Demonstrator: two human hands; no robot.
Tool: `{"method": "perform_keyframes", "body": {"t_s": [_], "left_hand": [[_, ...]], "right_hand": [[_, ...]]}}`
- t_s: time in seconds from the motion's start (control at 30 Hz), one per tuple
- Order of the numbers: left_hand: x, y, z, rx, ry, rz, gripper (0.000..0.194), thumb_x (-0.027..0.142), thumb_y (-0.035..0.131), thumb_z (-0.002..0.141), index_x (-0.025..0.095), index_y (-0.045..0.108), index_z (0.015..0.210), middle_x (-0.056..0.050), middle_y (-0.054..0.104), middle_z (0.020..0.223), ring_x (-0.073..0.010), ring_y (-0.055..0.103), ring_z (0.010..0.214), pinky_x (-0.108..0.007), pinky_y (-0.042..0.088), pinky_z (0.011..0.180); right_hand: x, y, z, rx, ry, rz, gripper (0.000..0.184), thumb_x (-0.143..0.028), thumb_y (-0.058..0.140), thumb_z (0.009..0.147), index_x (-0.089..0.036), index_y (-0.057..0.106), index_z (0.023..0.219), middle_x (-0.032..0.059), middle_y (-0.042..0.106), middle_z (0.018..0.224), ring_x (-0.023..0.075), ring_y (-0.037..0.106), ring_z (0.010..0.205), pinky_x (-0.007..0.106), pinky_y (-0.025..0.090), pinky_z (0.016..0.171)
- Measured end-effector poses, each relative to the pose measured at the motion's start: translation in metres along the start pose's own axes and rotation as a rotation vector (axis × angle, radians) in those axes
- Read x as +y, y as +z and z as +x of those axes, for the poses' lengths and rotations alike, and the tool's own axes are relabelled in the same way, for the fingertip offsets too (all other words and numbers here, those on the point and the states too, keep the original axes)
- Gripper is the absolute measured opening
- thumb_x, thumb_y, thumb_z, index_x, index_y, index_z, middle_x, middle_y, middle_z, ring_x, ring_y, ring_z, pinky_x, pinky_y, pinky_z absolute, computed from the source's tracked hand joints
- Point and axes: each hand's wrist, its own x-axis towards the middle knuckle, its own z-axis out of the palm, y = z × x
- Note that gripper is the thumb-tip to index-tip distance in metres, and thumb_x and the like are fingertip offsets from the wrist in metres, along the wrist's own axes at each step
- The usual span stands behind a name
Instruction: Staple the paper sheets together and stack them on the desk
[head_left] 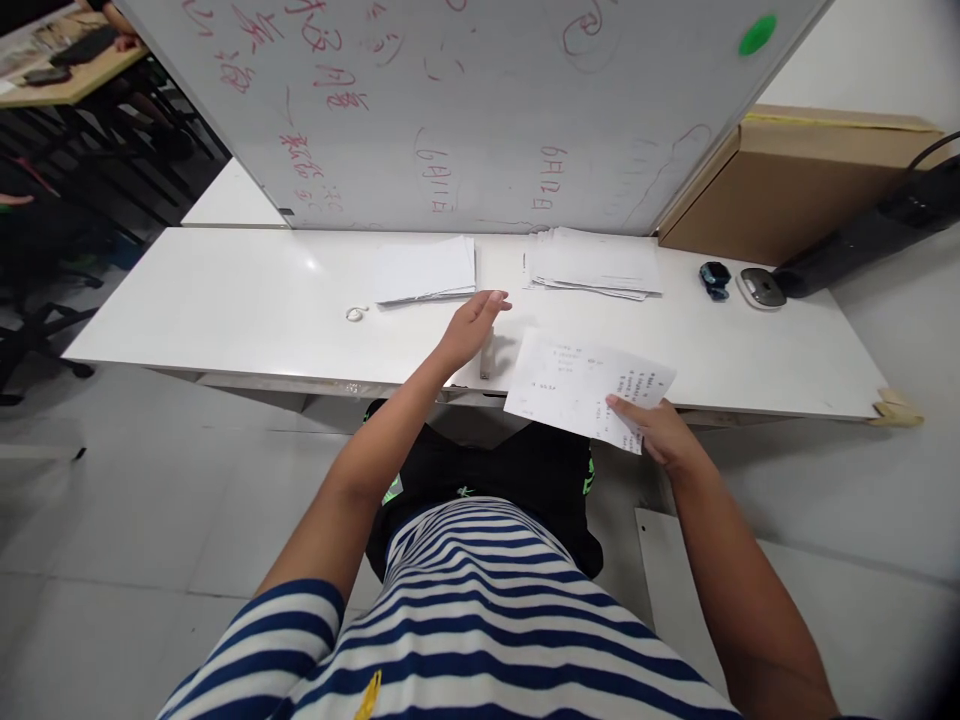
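Observation:
My right hand [664, 432] grips a printed sheet of paper [555, 375] by its lower right part, thumb on top. The paper is tilted over the table's front edge; whether it is one sheet or more I cannot tell. Above the table, my left hand [474, 325] has its fingers stretched out toward the right and holds nothing that I can see. Just below that hand, near the edge, stands a small pale, narrow object [487, 360], partly hidden by the hand. Two stacks of paper lie behind: a left stack [429, 268] and a right stack [592, 262].
A whiteboard [487, 110] with red writing rises behind the white table [225, 300]. A small white ring-shaped item [356, 313] lies left. At right are a dark watch [715, 278], a rounded grey-white device [762, 288] and a cardboard box [795, 190]. Another person's hand [127, 42] shows far left.

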Motion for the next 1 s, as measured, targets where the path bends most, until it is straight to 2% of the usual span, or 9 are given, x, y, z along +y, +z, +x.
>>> {"method": "perform_keyframes", "body": {"t_s": [0.1, 0.2, 0.33, 0.47, 0.57, 0.7, 0.83, 1.0], "left_hand": [[-0.009, 0.005, 0.008, -0.073, 0.044, 0.282, 0.057, 0.058, 0.024, 0.099, 0.021, 0.057, 0.127, -0.007, 0.060, 0.135, -0.0251, 0.051, 0.128, -0.040, 0.041, 0.107], [-0.015, 0.014, 0.014, -0.172, 0.131, 0.547, 0.056, 0.056, 0.025, 0.100, 0.020, 0.056, 0.130, -0.007, 0.054, 0.143, -0.0273, 0.036, 0.141, -0.043, 0.030, 0.115], [-0.023, 0.024, 0.017, -0.245, 0.174, 0.710, 0.061, 0.057, 0.021, 0.099, 0.019, 0.054, 0.135, -0.007, 0.045, 0.151, -0.0278, 0.023, 0.148, -0.046, 0.022, 0.119], [-0.029, 0.027, 0.014, -0.298, 0.103, 0.728, 0.068, 0.062, 0.018, 0.097, 0.019, 0.053, 0.137, -0.008, 0.038, 0.155, -0.0284, 0.016, 0.150, -0.047, 0.018, 0.120], [-0.030, 0.028, 0.012, -0.334, 0.051, 0.665, 0.070, 0.066, 0.017, 0.096, 0.022, 0.052, 0.137, -0.006, 0.035, 0.157, -0.0279, 0.012, 0.151, -0.048, 0.018, 0.121], [-0.031, 0.027, 0.011, -0.349, 0.027, 0.574, 0.072, 0.067, 0.019, 0.095, 0.019, 0.052, 0.137, -0.010, 0.032, 0.158, -0.0296, 0.010, 0.151, -0.052, 0.018, 0.120], [-0.032, 0.027, 0.012, -0.341, 0.015, 0.519, 0.067, 0.067, 0.026, 0.094, 0.020, 0.055, 0.133, -0.009, 0.036, 0.156, -0.0306, 0.012, 0.150, -0.052, 0.016, 0.120], [-0.031, 0.026, 0.014, -0.360, 0.055, 0.511, 0.060, 0.063, 0.032, 0.094, 0.019, 0.060, 0.124, -0.010, 0.044, 0.150, -0.0314, 0.017, 0.149, -0.051, 0.017, 0.119]], "right_hand": [[0.012, 0.008, -0.007, -0.050, 0.119, 0.053, 0.044, -0.035, 0.087, 0.064, -0.018, 0.071, 0.102, 0.0116, 0.070, 0.118, 0.0331, 0.067, 0.108, 0.048, 0.055, 0.096], [0.014, 0.020, -0.013, -0.070, 0.165, 0.104, 0.043, -0.031, 0.087, 0.064, -0.018, 0.071, 0.102, 0.0115, 0.070, 0.119, 0.0332, 0.066, 0.111, 0.048, 0.052, 0.101], [0.016, 0.033, -0.017, -0.145, 0.167, 0.132, 0.046, -0.031, 0.086, 0.067, -0.018, 0.070, 0.108, 0.0111, 0.068, 0.123, 0.0321, 0.064, 0.114, 0.048, 0.050, 0.103], [0.024, 0.041, -0.016, -0.175, 0.179, 0.145, 0.051, -0.033, 0.085, 0.068, -0.018, 0.068, 0.113, 0.0119, 0.068, 0.123, 0.0315, 0.065, 0.114, 0.047, 0.050, 0.103], [0.028, 0.045, -0.014, -0.201, 0.168, 0.144, 0.050, -0.035, 0.085, 0.068, -0.017, 0.068, 0.112, 0.0122, 0.068, 0.123, 0.0309, 0.065, 0.114, 0.046, 0.050, 0.102], [0.028, 0.050, -0.013, -0.233, 0.164, 0.122, 0.048, -0.036, 0.085, 0.068, -0.018, 0.069, 0.110, 0.0114, 0.070, 0.120, 0.0300, 0.066, 0.111, 0.045, 0.053, 0.099], [0.020, 0.054, -0.014, -0.223, 0.178, 0.094, 0.045, -0.035, 0.085, 0.067, -0.018, 0.070, 0.107, 0.0118, 0.073, 0.111, 0.0307, 0.069, 0.105, 0.044, 0.056, 0.094], [0.012, 0.053, -0.014, -0.241, 0.226, 0.052, 0.044, -0.031, 0.085, 0.067, -0.017, 0.070, 0.107, 0.0125, 0.073, 0.111, 0.0297, 0.070, 0.101, 0.045, 0.056, 0.094]]}}
